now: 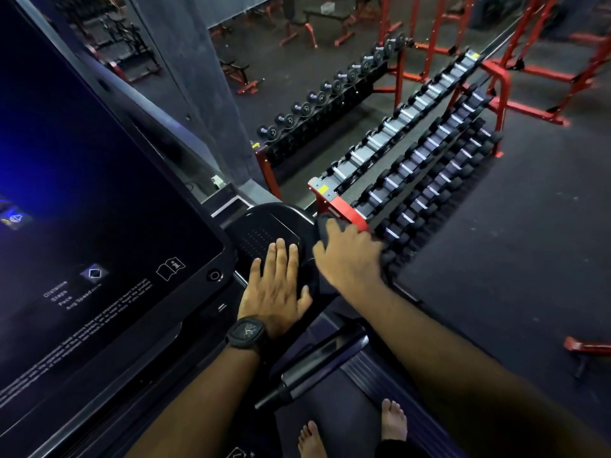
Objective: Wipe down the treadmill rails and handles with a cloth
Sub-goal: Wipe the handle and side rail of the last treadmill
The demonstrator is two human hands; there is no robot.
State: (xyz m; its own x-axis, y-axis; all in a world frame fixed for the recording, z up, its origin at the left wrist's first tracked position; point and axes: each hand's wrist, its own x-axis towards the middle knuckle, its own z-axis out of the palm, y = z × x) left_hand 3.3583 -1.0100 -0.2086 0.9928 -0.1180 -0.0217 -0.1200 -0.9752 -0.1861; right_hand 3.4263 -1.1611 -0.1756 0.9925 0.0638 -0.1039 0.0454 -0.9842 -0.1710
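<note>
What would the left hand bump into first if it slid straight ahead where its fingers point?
Probably the raised far rim of the tray. The left hand lies flat on the tray, fingers pointing across its dotted patch toward that rim; what lies beyond is unclear.

i am laying my left hand point(276, 285) flat on the black side tray point(264, 223) of the treadmill console, its fingers point(281, 256) lying straight over the dotted panel, a black watch point(247, 332) sitting on that wrist. my right hand point(350, 259) is pressing a dark cloth point(325, 228) onto the tray's right rim, gripping it from above. the big screen point(99, 193) is glowing blue at my left. a short black handle point(314, 368) is jutting out below my arms, and my bare feet point(310, 438) are standing on the belt point(330, 414). a red dumbbell rack point(340, 206) is standing just beyond the tray.
</note>
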